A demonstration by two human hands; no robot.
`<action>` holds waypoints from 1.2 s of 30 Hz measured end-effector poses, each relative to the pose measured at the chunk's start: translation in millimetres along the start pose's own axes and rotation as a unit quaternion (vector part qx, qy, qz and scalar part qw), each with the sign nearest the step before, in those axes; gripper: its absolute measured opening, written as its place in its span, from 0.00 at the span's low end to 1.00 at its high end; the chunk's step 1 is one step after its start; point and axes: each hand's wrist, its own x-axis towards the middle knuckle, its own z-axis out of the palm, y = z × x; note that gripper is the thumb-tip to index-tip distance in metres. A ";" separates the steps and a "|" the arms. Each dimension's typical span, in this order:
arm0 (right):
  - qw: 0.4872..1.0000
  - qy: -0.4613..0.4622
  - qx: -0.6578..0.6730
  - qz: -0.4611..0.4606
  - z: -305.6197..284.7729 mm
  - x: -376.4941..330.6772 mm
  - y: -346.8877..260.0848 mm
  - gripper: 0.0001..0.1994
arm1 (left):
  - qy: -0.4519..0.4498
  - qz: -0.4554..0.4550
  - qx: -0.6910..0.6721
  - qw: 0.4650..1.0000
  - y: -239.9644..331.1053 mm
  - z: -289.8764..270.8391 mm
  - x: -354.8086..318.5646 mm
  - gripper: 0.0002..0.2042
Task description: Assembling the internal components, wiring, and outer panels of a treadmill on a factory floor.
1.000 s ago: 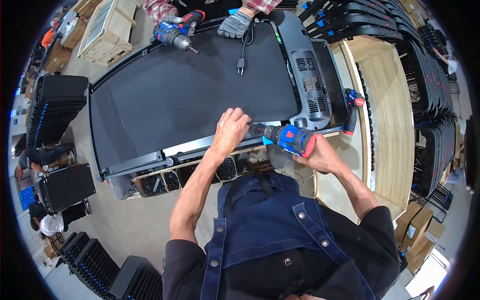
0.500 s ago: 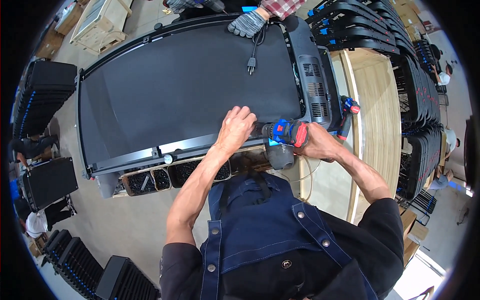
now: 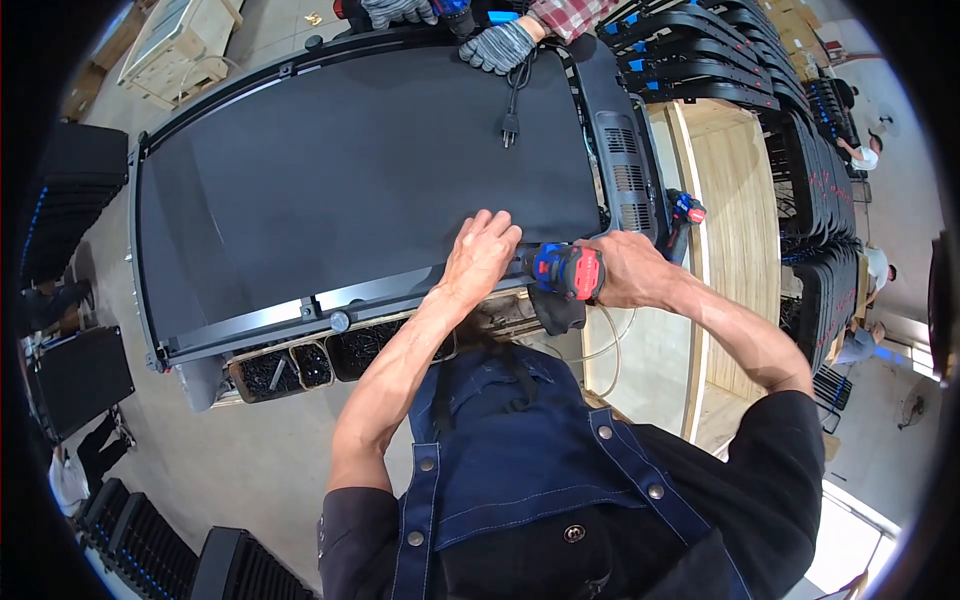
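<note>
I hold the cordless drill (image 3: 566, 272) gripped in my right hand (image 3: 625, 270), long axis pointing left toward my left hand (image 3: 480, 255), which lies flat, fingers released, on the dark panel's (image 3: 370, 170) near edge

A blue and red cordless drill (image 3: 566, 272) is being gripped by the right hand (image 3: 625, 270), with its nose pointing toward the near edge of a large black panel (image 3: 370, 170). The left hand (image 3: 480, 256) is being pressed flat on that edge, just beside the drill. At the far side, a gloved hand (image 3: 500, 45) of another person is being rested on the panel, near a black power plug (image 3: 509, 128). A 2nd drill (image 3: 683, 215) is lying to the right.
</note>
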 end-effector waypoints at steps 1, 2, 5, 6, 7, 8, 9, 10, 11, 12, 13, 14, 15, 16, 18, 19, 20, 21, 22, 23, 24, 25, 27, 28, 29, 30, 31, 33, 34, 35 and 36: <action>0.999 0.006 -0.032 -0.007 -1.7 1.8 -5.6 0.17 | 0.001 0.002 -0.006 1.000 -1.2 0.3 0.1 0.09; 0.999 0.004 -0.034 -0.001 -5.7 4.8 -11.5 0.17 | 0.004 0.001 -0.014 1.000 -2.7 0.7 0.3 0.09; 0.997 -0.041 -0.054 0.026 -13.5 14.0 -21.3 0.16 | 0.016 -0.002 -0.038 0.999 -3.9 1.6 -2.1 0.08; 0.997 -0.045 -0.060 0.029 -12.0 14.7 -23.4 0.16 | 0.026 -0.006 -0.045 0.999 -4.8 2.4 -2.5 0.08; 0.996 -0.040 -0.067 0.036 -9.9 14.8 -26.5 0.16 | 0.032 -0.009 -0.049 0.998 -6.1 4.0 -3.8 0.08; 0.996 -0.036 -0.075 0.042 -9.3 16.3 -29.8 0.16 | 0.032 -0.011 -0.037 0.999 -7.5 5.2 -5.3 0.08; 0.996 -0.040 -0.073 0.042 -9.3 18.3 -32.5 0.15 | 0.031 -0.014 -0.025 0.999 -8.0 6.4 -8.6 0.08; 0.995 -0.041 -0.075 0.046 -10.8 18.9 -32.0 0.15 | 0.033 -0.014 -0.030 0.999 0.1 -3.8 -9.5 0.08; 0.993 -0.068 -0.071 0.068 -13.6 20.1 -31.7 0.15 | 0.085 -0.005 -0.041 0.996 12.1 -16.5 -18.2 0.08; 0.990 -0.093 -0.066 0.087 -15.8 21.0 -31.3 0.15 | 0.137 0.004 -0.049 0.989 24.2 -27.5 -31.0 0.07; 0.990 -0.091 -0.068 0.084 -16.1 21.3 -31.1 0.15 | 0.140 -0.019 -0.056 0.988 31.9 -25.1 -58.1 0.07; 0.992 -0.078 -0.074 0.071 -15.6 19.2 -32.2 0.16 | 0.143 -0.042 -0.063 0.987 36.7 -17.4 -91.8 0.07; 0.993 -0.067 -0.078 0.056 -14.4 18.3 -31.5 0.16 | 0.092 -0.107 -0.086 0.986 36.9 -3.1 -123.9 0.07; 0.993 -0.065 -0.080 0.051 -14.1 18.6 -30.3 0.16 | 0.040 -0.172 -0.108 0.978 28.1 16.2 -151.8 0.08; 0.996 -0.050 -0.063 0.044 -11.3 13.3 -28.0 0.16 | -0.175 -0.347 -0.007 0.921 -6.1 65.1 -197.8 0.11; 0.996 -0.055 -0.063 0.039 -14.7 13.9 -32.6 0.16 | -0.158 -0.367 0.044 0.916 -27.0 97.0 -226.1 0.13; 0.996 -0.054 -0.066 0.031 -14.3 16.8 -27.8 0.16 | -0.141 -0.384 0.096 0.908 -43.3 120.8 -245.2 0.14; 0.997 -0.049 -0.051 0.018 -11.1 14.9 -17.9 0.15 | -0.143 -0.377 0.097 0.910 -50.8 127.7 -248.3 0.13; 0.998 -0.049 -0.038 -0.004 -9.4 15.2 -13.9 0.14 | -0.139 -0.384 0.101 0.907 -58.3 142.2 -258.1 0.13; 0.997 -0.055 -0.050 -0.009 -10.5 15.2 -16.0 0.13 | -0.183 -0.389 0.128 0.894 -65.9 162.1 -268.9 0.14; 0.997 -0.056 -0.050 -0.015 -8.4 12.0 -12.9 0.13 | -0.230 -0.387 0.154 0.879 -64.2 165.5 -268.3 0.15; 0.999 -0.028 -0.026 -0.030 -5.9 8.4 -8.9 0.13 | -0.249 -0.385 0.162 0.874 -62.5 168.9 -268.1 0.14; 0.999 0.002 0.030 -0.041 2.1 1.5 3.9 0.15 | -0.260 -0.377 0.164 0.874 -65.3 171.4 -264.3 0.13; 0.998 -0.004 0.034 -0.049 5.5 -6.3 6.8 0.15 | -0.271 -0.365 0.161 0.876 -65.0 168.2 -267.3 0.11; 0.996 0.028 0.050 -0.065 7.0 -16.6 7.6 0.15 | -0.201 -0.341 0.134 0.908 -64.6 162.5 -273.6 0.09; 0.993 0.063 0.065 -0.082 7.3 -25.6 9.5 0.15 | -0.194 -0.355 0.116 0.907 -67.8 155.4 -271.7 0.06; 0.990 0.088 0.067 -0.089 11.2 -34.8 12.6 0.15 | -0.166 -0.377 0.096 0.906 -69.5 150.2 -273.1 0.06; 0.986 0.067 0.130 -0.075 26.4 -44.4 26.2 0.17 | -0.139 -0.405 0.084 0.900 -66.3 137.8 -274.6 0.08; 0.981 0.064 0.175 -0.060 34.2 -50.0 29.8 0.18 | -0.123 -0.426 0.067 0.894 -63.4 129.6 -270.2 0.08; 0.979 0.063 0.183 -0.063 43.6 -51.9 32.1 0.18 | -0.107 -0.446 0.050 0.887 -59.8 121.4 -266.0 0.08; 0.972 0.048 0.221 -0.065 53.8 -53.7 33.0 0.19 | -0.110 -0.449 0.057 0.885 -57.1 118.7 -269.2 0.08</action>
